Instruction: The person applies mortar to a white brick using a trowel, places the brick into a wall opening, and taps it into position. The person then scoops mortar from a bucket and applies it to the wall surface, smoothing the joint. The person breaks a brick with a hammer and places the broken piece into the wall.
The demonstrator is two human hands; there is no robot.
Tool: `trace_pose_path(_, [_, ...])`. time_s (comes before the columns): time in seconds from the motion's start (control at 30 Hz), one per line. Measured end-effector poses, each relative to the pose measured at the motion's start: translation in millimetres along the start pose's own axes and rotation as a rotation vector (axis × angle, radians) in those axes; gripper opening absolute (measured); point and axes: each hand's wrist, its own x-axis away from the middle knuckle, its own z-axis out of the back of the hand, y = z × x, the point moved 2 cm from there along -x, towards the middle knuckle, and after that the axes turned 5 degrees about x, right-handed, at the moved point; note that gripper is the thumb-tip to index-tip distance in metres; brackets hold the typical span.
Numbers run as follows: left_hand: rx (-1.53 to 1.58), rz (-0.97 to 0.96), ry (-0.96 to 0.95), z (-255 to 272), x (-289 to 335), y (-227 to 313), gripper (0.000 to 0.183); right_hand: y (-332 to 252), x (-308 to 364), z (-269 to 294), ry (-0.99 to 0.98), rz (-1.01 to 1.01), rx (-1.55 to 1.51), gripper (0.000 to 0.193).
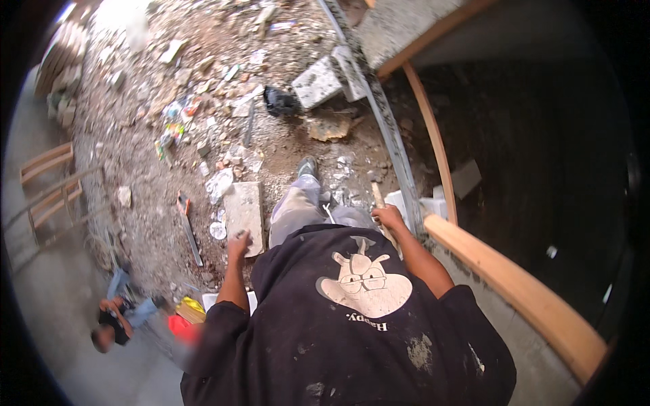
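My right hand is wrapped round a slim wooden handle at my right side. What tool it belongs to, if any, I cannot make out. On the left, my left hand has its fingers curled in, over the lower edge of a flat pale block. Whether it touches the block or holds something small is unclear. Left of that block lies a handsaw with an orange and black grip, its blade pointing back toward me.
Rubble and litter cover the ground ahead. A black bag lies beside white blocks. A long grey beam and timber boards run along my right, bordering a dark area. Another person is at lower left, near a red object.
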Motion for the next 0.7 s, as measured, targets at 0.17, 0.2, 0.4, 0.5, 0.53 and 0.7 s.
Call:
trace_pose_path(0.17, [0.033,-0.209,-0.045,-13.4,-12.9,94.2,0.049,69.2,35.4,-12.3,0.037,-0.164,-0.048,0.030])
trace_pose_path(0.2, [-0.015,-0.267,-0.093,-20.2,-23.4,90.1,0.051,119.3,20.6,-23.6,0.081,-0.162,-0.064,0.030])
trace_pose_path(0.4, [-0.312,-0.238,-0.062,-67.1,18.5,117.4,0.087,136.8,60.8,-31.9,0.137,-0.197,-0.206,0.031])
trace_pose_path(0.5, [-0.156,-0.163,-0.112,-93.9,20.9,136.9,0.079,144.3,64.2,-39.2,0.165,-0.228,-0.201,0.036])
trace_pose_path(0.53, [-0.184,-0.221,-0.123,-101.5,15.3,148.0,0.072,141.1,63.5,-37.0,0.182,-0.200,-0.171,0.038])
trace_pose_path(0.7, [-0.336,-0.444,-0.370,-164.9,8.5,253.1,0.061,77.5,59.3,-9.5,0.409,-0.127,-0.092,0.045])
